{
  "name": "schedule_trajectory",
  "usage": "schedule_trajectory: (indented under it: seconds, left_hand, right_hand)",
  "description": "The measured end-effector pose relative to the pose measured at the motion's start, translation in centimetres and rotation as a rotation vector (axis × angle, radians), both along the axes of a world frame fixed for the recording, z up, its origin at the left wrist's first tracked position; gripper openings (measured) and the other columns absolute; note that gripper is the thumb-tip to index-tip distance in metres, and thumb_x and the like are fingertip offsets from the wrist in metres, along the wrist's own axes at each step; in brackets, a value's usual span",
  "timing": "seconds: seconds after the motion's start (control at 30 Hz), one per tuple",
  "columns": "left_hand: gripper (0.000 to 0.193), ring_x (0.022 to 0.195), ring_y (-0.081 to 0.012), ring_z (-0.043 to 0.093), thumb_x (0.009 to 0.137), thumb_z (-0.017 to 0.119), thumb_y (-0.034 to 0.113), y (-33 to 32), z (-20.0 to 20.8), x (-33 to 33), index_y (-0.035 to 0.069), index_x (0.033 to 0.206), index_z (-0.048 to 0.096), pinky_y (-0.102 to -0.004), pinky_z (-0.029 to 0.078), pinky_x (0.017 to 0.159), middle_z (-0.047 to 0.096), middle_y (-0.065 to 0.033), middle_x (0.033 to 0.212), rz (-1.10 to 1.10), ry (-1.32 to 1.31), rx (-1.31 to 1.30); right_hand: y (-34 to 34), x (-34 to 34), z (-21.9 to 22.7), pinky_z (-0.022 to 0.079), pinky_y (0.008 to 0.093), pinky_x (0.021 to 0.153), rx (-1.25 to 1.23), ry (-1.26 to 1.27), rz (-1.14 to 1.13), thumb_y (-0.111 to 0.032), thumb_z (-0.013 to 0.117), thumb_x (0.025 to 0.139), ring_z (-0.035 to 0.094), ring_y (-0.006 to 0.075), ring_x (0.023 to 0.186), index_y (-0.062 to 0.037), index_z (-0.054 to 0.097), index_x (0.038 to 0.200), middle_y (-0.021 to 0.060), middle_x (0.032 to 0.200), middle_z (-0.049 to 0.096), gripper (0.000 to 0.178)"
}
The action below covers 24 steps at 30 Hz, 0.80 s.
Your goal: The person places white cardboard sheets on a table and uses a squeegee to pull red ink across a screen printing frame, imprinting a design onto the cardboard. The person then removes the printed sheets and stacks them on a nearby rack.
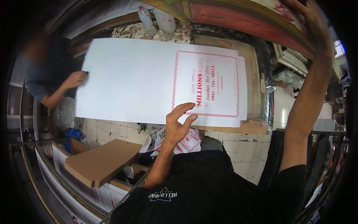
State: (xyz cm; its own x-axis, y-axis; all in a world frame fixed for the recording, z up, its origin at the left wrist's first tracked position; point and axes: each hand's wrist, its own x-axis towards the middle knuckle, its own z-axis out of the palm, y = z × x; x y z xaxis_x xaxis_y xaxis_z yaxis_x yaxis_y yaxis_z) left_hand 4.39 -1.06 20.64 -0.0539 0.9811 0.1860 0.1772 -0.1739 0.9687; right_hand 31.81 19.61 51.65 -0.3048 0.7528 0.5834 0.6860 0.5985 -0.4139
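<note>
At left, a co-worker's hand (77,79) meets the edge of a white printed sheet (126,80) stretching across mid-frame. Brown cardboard (104,158) lies lower left. Near centre, the left hand (178,123), half-open and empty, overlaps the sheet's lower edge. Upper right, the right hand (307,14) reaches a red-stained frame (238,18); its grip cannot be told.

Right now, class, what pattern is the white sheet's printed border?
The printed border is red and white checks, clearest in the head view.

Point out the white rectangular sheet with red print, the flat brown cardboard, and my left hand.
White rectangular sheet with red print (158,80): head view, blank middle.
Flat brown cardboard (102,160): head view, upper face.
Bare left hand (176,127): head view, middle.
</note>
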Motion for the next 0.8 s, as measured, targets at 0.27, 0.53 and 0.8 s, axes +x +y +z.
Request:
schedule_trajectory:
  seconds: [0.27,0.53,0.8]
  left_hand:
    - [0.036,0.109,-0.023,0.068,0.085,0.078,0.009,0.3,-0.2,0.3,0.003,0.12,0.072,-0.0338,0.051,0.088,0.073,-0.0141,0.118,-0.031,0.04,0.024]
    - [0.066,0.14,-0.0411,0.043,0.084,0.08,0.035,9.2,-10.2,-6.2,0.007,0.14,0.059,-0.0532,0.037,0.113,0.047,-0.0232,0.151,0.221,0.752,-0.086]
    - [0.081,0.15,-0.0581,0.008,0.087,0.06,0.072,13.4,-16.5,-9.9,0.021,0.149,0.052,-0.088,0.005,0.104,0.025,-0.0184,0.166,-0.028,1.258,-0.391]
  right_hand:
    - [0.2,0.3,-1.0,0.05,0.0365,0.096,0.108,0.114,0.033,-0.026,0.084,0.086,0.065,0.0229,0.107,0.0032,0.066,0.117,0.0147,0.11,0.07,0.047]
    - [-0.8,-0.5,0.4,0.052,0.0338,0.085,0.054,-0.105,0.031,-0.033,0.086,0.082,0.067,0.0216,0.093,0.0029,0.074,0.106,0.0119,0.094,0.073,0.045]
    - [-0.8,-2.4,1.3,0.052,0.0315,0.074,0.088,-0.176,0.042,-0.035,0.082,0.084,0.066,0.0175,0.081,0.0056,0.075,0.107,0.0132,0.088,0.075,0.047]
